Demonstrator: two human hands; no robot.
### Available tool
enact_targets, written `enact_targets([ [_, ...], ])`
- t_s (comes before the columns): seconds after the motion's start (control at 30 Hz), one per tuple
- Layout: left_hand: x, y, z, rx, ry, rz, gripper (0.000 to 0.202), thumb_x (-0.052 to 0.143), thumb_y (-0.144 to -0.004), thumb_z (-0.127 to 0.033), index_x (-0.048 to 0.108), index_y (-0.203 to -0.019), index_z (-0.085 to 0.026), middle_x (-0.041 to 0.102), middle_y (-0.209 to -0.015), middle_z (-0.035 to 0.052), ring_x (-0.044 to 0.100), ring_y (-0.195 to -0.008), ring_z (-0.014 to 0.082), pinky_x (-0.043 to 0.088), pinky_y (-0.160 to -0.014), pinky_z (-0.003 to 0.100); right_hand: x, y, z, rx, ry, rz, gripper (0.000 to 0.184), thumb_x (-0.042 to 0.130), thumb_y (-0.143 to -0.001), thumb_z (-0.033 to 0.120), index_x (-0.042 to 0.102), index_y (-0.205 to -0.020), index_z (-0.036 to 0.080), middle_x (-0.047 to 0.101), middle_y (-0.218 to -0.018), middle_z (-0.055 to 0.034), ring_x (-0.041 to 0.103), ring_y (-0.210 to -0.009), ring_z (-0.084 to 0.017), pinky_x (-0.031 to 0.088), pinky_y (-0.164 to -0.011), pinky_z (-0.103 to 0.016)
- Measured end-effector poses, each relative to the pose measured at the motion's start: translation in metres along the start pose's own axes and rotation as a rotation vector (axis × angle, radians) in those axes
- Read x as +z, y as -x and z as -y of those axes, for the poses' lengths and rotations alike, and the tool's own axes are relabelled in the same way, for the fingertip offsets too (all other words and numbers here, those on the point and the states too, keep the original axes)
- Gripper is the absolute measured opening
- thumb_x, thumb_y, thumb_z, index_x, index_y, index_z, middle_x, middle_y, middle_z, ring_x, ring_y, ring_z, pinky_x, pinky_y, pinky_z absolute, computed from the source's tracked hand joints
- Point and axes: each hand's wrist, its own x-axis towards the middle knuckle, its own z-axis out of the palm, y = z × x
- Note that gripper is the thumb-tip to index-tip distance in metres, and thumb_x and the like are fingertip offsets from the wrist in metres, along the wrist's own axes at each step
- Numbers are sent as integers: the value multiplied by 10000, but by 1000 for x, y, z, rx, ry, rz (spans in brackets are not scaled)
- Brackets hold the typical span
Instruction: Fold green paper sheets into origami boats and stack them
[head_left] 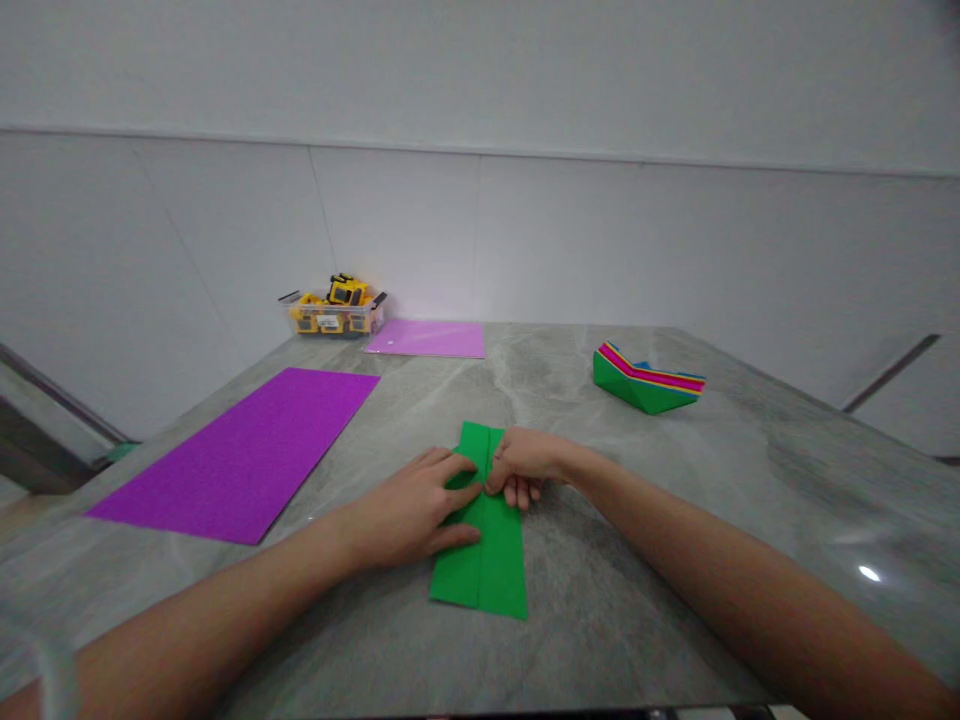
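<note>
A green sheet of paper (486, 560), folded into a long narrow strip with its side flaps turned in, lies on the grey marble table (600, 620) in front of me. My left hand (416, 505) rests flat on its left half, fingers stretched out and pressing the paper down. My right hand (523, 463) is curled over the strip's upper middle, fingertips pinching the edge of the right flap at the centre crease. The two hands nearly touch at the crease.
A large purple sheet (247, 450) lies to the left, a smaller pink-purple sheet (427, 338) at the back. A clear tub with yellow toy vehicles (334, 310) stands by the wall. Stacked folded paper boats (646, 382) sit at the back right.
</note>
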Motion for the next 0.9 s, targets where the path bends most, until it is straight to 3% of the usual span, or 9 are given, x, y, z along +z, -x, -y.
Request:
enact_targets([
  [0.27,2,1,2,21,-37,36,444,499,-945,-449,562,-1288,-175,577,-1214,131,525,-1136,283,425,-991,413,-2,0,0,3,-17,-30,205,655,-745,137,583,-554,121,604,-431,31,546,-339,-72,383,-303,-144],
  [0.43,-7,3,5,89,26,66,437,569,-903,-454,612,-1225,-162,594,-1120,124,557,-1054,272,433,-972,392,0,3,-3,-27,1,30,178,686,-732,185,607,-582,130,627,-459,30,568,-364,-80,406,-330,-150],
  [0.53,-12,6,7,165,90,95,392,612,-880,-427,640,-1183,-180,606,-1108,109,571,-1014,255,443,-953,369,4,7,-3,-42,42,67,178,695,-717,190,614,-568,134,636,-464,24,573,-367,-81,348,-307,-144],
  [0.67,-12,6,7,197,109,76,322,604,-887,-395,663,-1133,-196,618,-1091,101,573,-998,257,454,-927,370,11,12,0,-61,83,71,178,675,-716,162,608,-553,140,622,-443,37,545,-344,-64,280,-298,-144],
  [0.9,-8,4,5,187,76,41,295,572,-910,-357,649,-1132,-179,613,-1075,93,569,-987,246,458,-894,357,10,13,4,-32,94,43,171,685,-707,168,621,-551,142,595,-413,55,505,-315,-56,289,-298,-150],
])
